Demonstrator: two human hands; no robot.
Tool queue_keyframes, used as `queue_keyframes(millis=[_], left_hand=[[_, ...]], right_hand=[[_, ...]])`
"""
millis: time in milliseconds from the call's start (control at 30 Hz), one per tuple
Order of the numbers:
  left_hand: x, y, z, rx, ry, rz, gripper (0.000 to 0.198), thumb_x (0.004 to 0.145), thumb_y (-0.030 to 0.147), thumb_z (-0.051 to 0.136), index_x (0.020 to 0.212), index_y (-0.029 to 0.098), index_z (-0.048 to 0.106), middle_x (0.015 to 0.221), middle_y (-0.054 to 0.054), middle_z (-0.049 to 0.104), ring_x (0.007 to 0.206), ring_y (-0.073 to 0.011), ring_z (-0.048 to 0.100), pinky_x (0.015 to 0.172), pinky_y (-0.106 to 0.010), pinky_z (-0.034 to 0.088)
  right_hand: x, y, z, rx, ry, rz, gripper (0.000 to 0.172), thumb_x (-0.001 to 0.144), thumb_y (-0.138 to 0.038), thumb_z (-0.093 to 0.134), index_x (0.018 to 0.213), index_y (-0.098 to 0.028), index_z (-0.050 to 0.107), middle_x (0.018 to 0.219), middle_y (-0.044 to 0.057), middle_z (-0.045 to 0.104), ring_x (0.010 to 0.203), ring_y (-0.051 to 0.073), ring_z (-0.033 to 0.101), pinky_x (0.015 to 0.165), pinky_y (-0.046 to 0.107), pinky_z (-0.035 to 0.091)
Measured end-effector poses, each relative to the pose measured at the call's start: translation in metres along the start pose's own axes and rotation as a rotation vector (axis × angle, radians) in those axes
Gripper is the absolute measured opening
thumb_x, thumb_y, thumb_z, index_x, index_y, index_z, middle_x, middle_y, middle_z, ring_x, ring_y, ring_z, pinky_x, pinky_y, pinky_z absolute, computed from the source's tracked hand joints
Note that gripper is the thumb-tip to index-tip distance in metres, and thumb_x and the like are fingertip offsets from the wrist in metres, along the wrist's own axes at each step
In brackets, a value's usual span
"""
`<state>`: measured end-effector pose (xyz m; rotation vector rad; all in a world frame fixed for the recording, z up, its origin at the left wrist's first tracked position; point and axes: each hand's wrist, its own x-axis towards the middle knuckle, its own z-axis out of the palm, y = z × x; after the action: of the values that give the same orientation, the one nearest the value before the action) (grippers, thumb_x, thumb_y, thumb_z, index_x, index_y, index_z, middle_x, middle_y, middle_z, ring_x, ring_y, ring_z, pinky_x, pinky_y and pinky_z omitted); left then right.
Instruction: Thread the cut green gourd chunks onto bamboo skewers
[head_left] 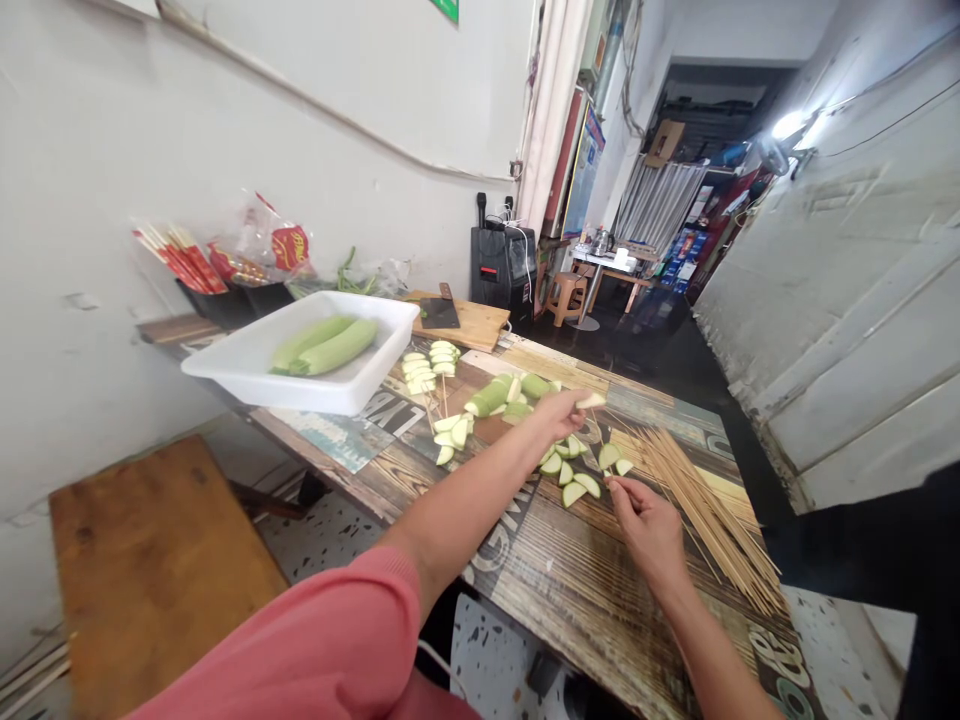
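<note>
2 bare arms reach forward, both hands closed in a fingertip pinch
The left arm [465, 505] comes in from the lower left, its pink sleeve [300, 630] ending near the elbow, and stretches long and slanting up to the right; the left hand [561, 415] sits at its far end, back of the hand uppermost, fingers bent inward and drawn together at the tips. The right arm [709, 635] rises from the bottom edge and leans up to the left, bare along the whole forearm in view; the right hand [651, 522] lies closer to the body, thumb and index finger meeting at the tips, the other fingers curled and partly hidden. The hands are near each other but apart, the left farther forward
</note>
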<state>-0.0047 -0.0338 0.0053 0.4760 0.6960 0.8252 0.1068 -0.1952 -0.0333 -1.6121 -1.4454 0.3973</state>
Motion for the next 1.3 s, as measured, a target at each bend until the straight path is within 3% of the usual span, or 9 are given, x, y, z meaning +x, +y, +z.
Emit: queue_keyframes(millis=[167, 300, 433, 700, 1300], left_hand=[[-0.003, -0.001, 0.002, 0.013, -0.010, -0.015, 0.009, 0.082, 0.009, 0.049, 0.074, 0.012, 0.045, 0.060, -0.003, 0.055, 0.038, -0.0011, 0.034, 0.032, -0.008, 0.019], [-0.005, 0.000, 0.003, 0.018, -0.014, -0.037, 0.009, 0.083, 0.009, 0.047, 0.074, 0.012, 0.046, 0.060, -0.004, 0.055, 0.038, -0.0010, 0.034, 0.032, -0.007, 0.019], [-0.004, 0.000, 0.002, 0.019, -0.037, -0.035, 0.010, 0.083, 0.010, 0.047, 0.074, 0.011, 0.046, 0.062, -0.004, 0.056, 0.038, -0.0008, 0.033, 0.032, -0.007, 0.019], [0.003, 0.001, 0.000, -0.037, 0.075, 0.067, 0.011, 0.078, 0.004, 0.052, 0.070, 0.011, 0.048, 0.057, -0.002, 0.052, 0.038, -0.0010, 0.035, 0.032, -0.008, 0.019], [0.002, 0.008, -0.003, -0.123, 0.088, 0.062, 0.010, 0.081, 0.006, 0.049, 0.073, 0.011, 0.047, 0.066, -0.008, 0.059, 0.038, -0.0003, 0.034, 0.031, -0.007, 0.021]], right_hand=[[0.000, -0.002, -0.002, -0.012, 0.014, -0.018, 0.037, 0.077, -0.046, 0.050, 0.082, -0.015, 0.069, 0.067, 0.006, 0.067, 0.059, 0.017, 0.059, 0.056, 0.026, 0.043], [-0.001, 0.001, -0.002, 0.049, -0.037, 0.002, 0.042, 0.080, -0.048, 0.047, 0.089, -0.012, 0.067, 0.047, -0.001, 0.052, 0.043, 0.011, 0.044, 0.044, 0.022, 0.033], [-0.001, 0.004, -0.001, 0.141, -0.100, 0.046, 0.047, 0.082, -0.050, 0.043, 0.095, -0.011, 0.065, 0.043, -0.005, 0.041, 0.038, 0.009, 0.033, 0.040, 0.021, 0.027], [0.000, -0.007, -0.004, 0.064, -0.056, 0.007, 0.044, 0.078, -0.051, 0.048, 0.083, -0.013, 0.067, 0.042, -0.004, 0.043, 0.041, 0.010, 0.037, 0.042, 0.021, 0.029], [-0.004, -0.013, -0.005, 0.029, -0.093, 0.036, 0.043, 0.078, -0.049, 0.046, 0.082, -0.012, 0.066, 0.046, -0.003, 0.040, 0.043, 0.010, 0.033, 0.043, 0.021, 0.027]])
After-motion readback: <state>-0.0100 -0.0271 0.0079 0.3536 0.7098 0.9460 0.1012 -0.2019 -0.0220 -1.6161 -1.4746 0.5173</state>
